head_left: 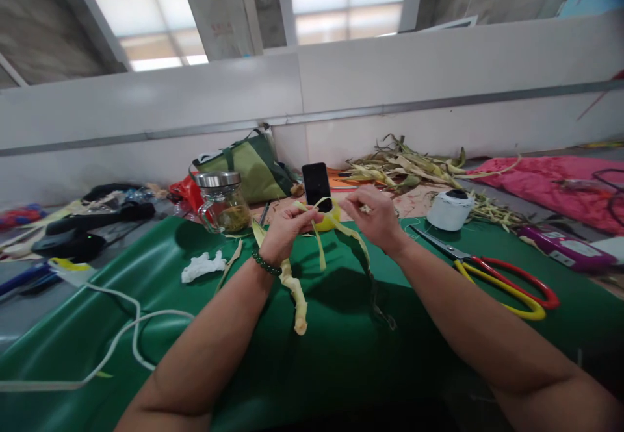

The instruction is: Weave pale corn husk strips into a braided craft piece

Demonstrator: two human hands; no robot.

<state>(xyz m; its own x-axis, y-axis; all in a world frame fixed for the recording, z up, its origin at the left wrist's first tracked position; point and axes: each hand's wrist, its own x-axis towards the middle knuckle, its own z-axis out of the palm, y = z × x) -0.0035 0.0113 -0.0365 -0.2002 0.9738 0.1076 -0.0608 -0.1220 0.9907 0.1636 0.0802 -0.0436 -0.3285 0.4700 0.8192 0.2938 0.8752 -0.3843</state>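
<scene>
My left hand (pixel 284 230), with a green bead bracelet on the wrist, is closed on pale yellow-green leaf strips (pixel 319 240). One strip end (pixel 298 302) hangs down from it over the green mat (pixel 312 347). My right hand (pixel 375 219) pinches the other end of a strip, and a longer strip (pixel 363 250) droops from it. Both hands are raised just above the mat, a little apart. A black phone (pixel 316 186) stands upright just behind them on a yellow holder (pixel 331 221).
A glass jar with a metal lid (pixel 221 201) and a crumpled white tissue (pixel 202 266) sit left. Scissors with red and yellow handles (pixel 497 276) and a white thread spool (pixel 451 210) lie right. Dried husks (pixel 409 169), a green bag (pixel 248 165), pink cloth (pixel 550 185) and a white cable (pixel 121 334) surround.
</scene>
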